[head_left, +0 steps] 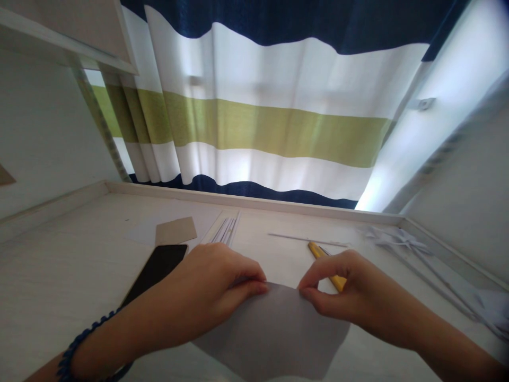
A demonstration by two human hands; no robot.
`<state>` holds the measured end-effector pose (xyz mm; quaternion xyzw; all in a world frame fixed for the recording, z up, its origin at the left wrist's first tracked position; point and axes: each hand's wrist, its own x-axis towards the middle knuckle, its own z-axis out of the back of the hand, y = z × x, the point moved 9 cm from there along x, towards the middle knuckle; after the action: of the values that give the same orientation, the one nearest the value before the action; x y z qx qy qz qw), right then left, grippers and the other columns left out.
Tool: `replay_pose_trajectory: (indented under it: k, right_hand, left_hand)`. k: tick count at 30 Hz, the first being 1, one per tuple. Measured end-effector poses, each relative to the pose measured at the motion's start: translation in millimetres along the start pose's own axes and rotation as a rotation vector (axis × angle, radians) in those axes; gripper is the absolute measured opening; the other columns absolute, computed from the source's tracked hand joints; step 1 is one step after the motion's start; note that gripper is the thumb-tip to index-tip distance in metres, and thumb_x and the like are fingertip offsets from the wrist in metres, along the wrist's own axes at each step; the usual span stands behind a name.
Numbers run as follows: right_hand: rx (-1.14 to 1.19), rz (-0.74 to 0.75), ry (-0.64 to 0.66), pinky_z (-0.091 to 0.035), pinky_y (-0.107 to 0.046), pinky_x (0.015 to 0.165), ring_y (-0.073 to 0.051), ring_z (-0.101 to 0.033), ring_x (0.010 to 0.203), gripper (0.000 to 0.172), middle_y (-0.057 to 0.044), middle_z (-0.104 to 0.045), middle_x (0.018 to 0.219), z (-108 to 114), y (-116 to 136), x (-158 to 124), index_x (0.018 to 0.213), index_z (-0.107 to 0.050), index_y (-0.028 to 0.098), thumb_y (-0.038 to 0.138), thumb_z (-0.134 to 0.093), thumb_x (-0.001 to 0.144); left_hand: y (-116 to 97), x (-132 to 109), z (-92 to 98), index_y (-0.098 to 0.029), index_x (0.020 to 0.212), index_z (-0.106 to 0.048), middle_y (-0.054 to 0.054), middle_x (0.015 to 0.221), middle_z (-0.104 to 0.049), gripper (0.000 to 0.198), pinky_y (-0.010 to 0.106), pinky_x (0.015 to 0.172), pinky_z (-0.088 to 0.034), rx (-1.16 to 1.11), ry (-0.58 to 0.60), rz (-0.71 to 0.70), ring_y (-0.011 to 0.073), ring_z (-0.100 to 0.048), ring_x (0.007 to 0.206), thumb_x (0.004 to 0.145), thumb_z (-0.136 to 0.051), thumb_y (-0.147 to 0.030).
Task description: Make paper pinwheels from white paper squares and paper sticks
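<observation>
A sheet of white paper [278, 334] hangs between my two hands, its far edge pinched at two points. My left hand [226, 284] grips the edge between thumb and fingers, with a blue braided bracelet [85, 339] on that wrist. A short way to the right, my right hand [338, 284] pinches the same edge between thumb and index finger. Behind my right hand lies a yellow-handled tool [316, 249], partly hidden, so its kind is unclear. A dark phone [157, 270] rests under and beyond my left forearm.
On the white table [51, 276] lie a tan card [176, 229], a bundle of thin paper strips [225, 232] and a thin stick [306, 239]. Crumpled paper and long strips [405, 239] sit at the right. A raised rim [238, 199] and a striped curtain [258, 127] border the back.
</observation>
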<state>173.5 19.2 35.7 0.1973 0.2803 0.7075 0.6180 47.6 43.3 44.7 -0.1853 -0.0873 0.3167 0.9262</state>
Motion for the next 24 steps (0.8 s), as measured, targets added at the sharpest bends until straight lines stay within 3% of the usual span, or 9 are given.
replay_pose_trajectory:
  k: [7, 15, 21, 24]
  right_hand:
    - [-0.045, -0.056, -0.012, -0.046, -0.021, 0.061, -0.016, -0.062, 0.069, 0.016, 0.003, -0.069, 0.070, 6, -13, -7, 0.068, -0.070, 0.023, 0.022, -0.054, 0.070]
    - [-0.139, -0.055, -0.143, -0.048, -0.025, 0.064, -0.018, -0.062, 0.071, 0.017, 0.002, -0.069, 0.071, 19, -43, -12, 0.071, -0.070, 0.025, 0.031, -0.054, 0.072]
    - [-0.175, -0.083, -0.128, -0.048, -0.029, 0.069, -0.019, -0.063, 0.071, 0.017, 0.002, -0.069, 0.073, 22, -39, -18, 0.072, -0.069, 0.025, 0.030, -0.053, 0.074]
    - [-0.243, -0.058, -0.210, -0.048, -0.029, 0.061, -0.019, -0.062, 0.063, 0.017, -0.001, -0.069, 0.067, 34, -42, -16, 0.071, -0.069, 0.021, 0.028, -0.054, 0.074]
  left_hand:
    - [4, 2, 3.8, -0.028, 0.077, -0.064, -0.006, 0.071, -0.065, 0.025, 0.021, 0.059, -0.032, 0.023, -0.012, -0.001, 0.0116, -0.057, 0.068, 0.086, -0.043, -0.038]
    - [17, 1, 12.6, -0.024, 0.078, -0.065, -0.003, 0.068, -0.064, 0.029, 0.021, 0.055, -0.033, 0.022, -0.022, 0.018, 0.0116, -0.055, 0.063, 0.086, -0.042, -0.040]
    - [17, -4, 20.8, -0.024, 0.075, -0.065, -0.001, 0.069, -0.064, 0.031, 0.022, 0.055, -0.034, 0.112, -0.043, 0.028, 0.0136, -0.055, 0.064, 0.086, -0.041, -0.038]
    - [29, -7, 33.7, -0.022, 0.071, -0.065, -0.002, 0.064, -0.063, 0.030, 0.021, 0.052, -0.033, 0.106, -0.084, 0.096, 0.0128, -0.055, 0.059, 0.085, -0.043, -0.038]
